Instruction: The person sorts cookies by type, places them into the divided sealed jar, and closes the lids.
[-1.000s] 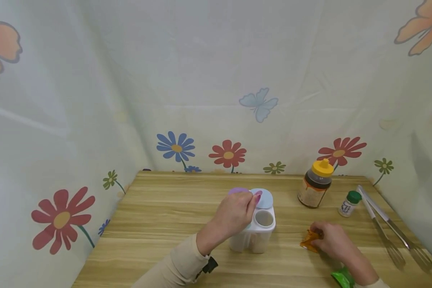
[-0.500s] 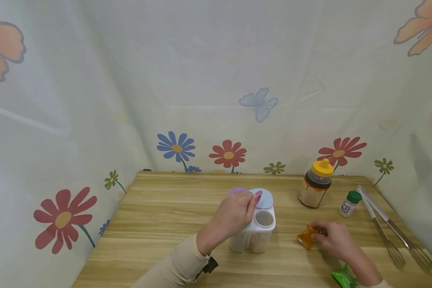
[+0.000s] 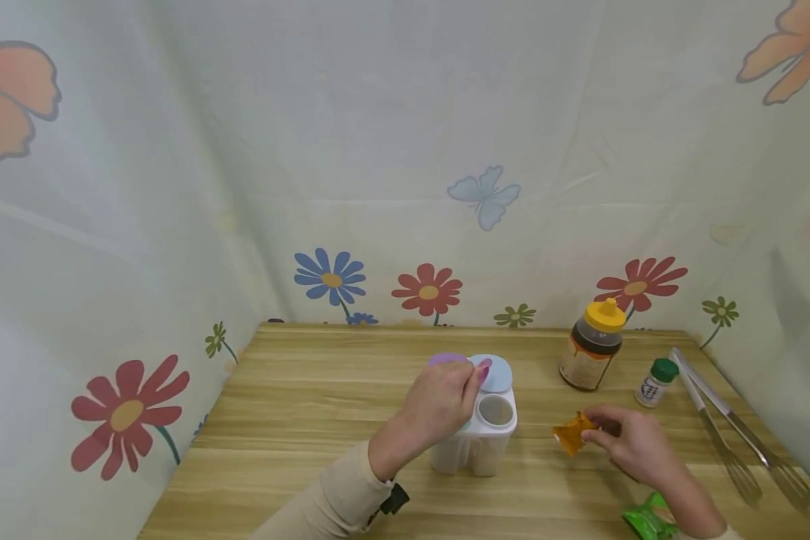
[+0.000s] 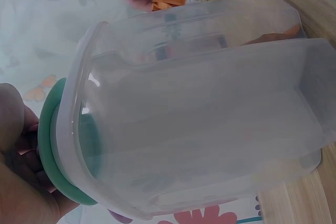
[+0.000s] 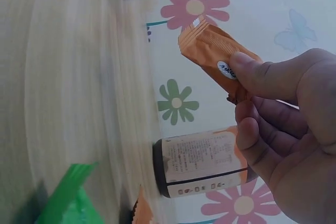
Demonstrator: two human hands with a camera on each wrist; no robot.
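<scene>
My left hand [image 3: 439,397] grips the green lid [image 4: 50,150] of a clear plastic storage container [image 4: 205,108], fingers curled at its edge. Purple [image 3: 448,358] and pale blue lids [image 3: 496,375] cover other compartments; the round front-right opening [image 3: 496,410] is uncovered. Something orange [image 4: 278,36] lies low inside the container. To the right of it, my right hand [image 3: 637,442] pinches a small orange wrapped packet [image 5: 215,56] between thumb and fingers, raised above the table. A white oval label shows beside the thumb.
A brown bottle with a yellow cap [image 3: 590,345] stands at the back right. Beside it are a green-capped shaker [image 3: 656,382] and long metal tongs [image 3: 722,427]. A green packet [image 3: 650,517] lies near my right forearm, and another orange packet [image 5: 142,211] lies on the table.
My right hand has lifted the orange packet and shifted it slightly left, towards the container. My left hand stays in place on the lid.
</scene>
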